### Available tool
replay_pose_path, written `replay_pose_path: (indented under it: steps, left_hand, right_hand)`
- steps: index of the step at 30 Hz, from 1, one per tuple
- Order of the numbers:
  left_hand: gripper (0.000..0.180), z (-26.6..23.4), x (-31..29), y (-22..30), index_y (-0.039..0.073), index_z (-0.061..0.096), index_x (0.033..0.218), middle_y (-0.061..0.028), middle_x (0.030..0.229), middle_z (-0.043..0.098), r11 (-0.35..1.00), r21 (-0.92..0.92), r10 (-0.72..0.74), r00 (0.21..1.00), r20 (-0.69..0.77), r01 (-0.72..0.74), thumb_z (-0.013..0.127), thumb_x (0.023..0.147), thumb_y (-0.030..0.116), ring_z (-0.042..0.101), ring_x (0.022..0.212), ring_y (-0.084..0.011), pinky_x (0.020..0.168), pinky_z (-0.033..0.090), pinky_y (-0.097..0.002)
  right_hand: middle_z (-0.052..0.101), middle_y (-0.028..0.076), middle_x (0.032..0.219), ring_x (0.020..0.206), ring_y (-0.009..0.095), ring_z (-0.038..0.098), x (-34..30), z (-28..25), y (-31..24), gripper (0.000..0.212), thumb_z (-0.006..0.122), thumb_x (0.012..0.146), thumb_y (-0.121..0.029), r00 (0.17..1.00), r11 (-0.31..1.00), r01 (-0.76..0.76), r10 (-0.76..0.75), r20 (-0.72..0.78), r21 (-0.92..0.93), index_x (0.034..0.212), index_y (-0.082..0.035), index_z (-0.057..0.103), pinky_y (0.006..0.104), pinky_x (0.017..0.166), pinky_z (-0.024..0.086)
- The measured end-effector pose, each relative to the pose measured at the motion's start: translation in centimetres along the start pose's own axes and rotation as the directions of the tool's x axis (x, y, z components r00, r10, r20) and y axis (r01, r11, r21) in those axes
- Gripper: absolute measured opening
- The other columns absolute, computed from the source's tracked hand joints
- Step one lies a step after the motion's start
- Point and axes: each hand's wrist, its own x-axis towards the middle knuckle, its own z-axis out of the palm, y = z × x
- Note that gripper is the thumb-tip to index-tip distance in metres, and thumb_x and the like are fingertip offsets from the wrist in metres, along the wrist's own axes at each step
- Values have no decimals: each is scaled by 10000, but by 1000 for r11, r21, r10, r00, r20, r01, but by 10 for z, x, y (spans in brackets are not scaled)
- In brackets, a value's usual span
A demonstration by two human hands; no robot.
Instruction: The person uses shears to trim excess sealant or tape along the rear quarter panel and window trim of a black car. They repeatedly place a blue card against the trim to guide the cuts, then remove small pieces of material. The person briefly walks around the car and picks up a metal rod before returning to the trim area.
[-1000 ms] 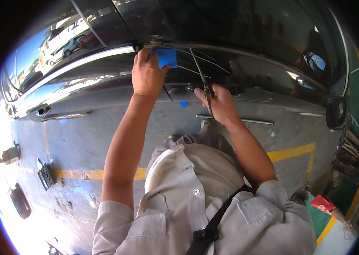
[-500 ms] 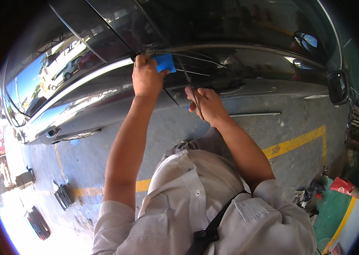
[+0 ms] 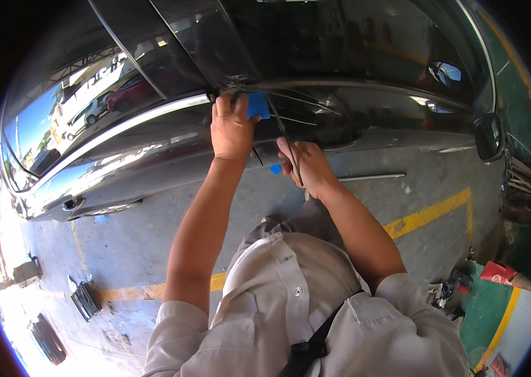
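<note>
Holding a flat, bright-blue rectangular card (image 3: 258, 105) against a glossy black car door (image 3: 397, 110), our left hand (image 3: 232, 129) works at upper centre of the frame. Its grip is closed on the card's left side, the thumb near the lower corner and the fingers bent against the bodywork. Our right hand (image 3: 310, 166), just right of centre, has its grip wrapped around a long, thin, dark tool (image 3: 281, 127), which slants up and leftward until its far end comes beside the card's right edge. Whether that tip touches the card or the door, we cannot tell.

As for progress, we see a shiny silver trim strip (image 3: 193, 101) lying along the window edge from the left of the frame up to our left fingers, where it ends. Rightward from there the window edge shows dark, so we judge only the left length to be dressed in silver and the work around the card to be unfinished. Thin pale lines cross the paint right of the card; scratches or reflections, we cannot say.

Below our right hand, a slim silver rod-like strip (image 3: 375, 177) lies on the grey floor (image 3: 133, 239), and a small blue scrap (image 3: 275, 169) shows just left of the hand.
</note>
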Motion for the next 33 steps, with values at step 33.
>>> replay_pose_path:
  steps: [33]
  left_hand:
    - [373, 35, -30, -25, 206, 789, 1188, -111, 1425, 639, 977, 99, 211, 932, -294, -190, 833, 826, 283, 592, 1297, -325, 1044, 476, -470]
  right_hand:
    - [738, 152, 1126, 928, 136, 699, 55, 5, 23, 216, 716, 966, -41, 641, 680, 685, -733, -227, -263, 1020, -20, 508, 251, 746, 516]
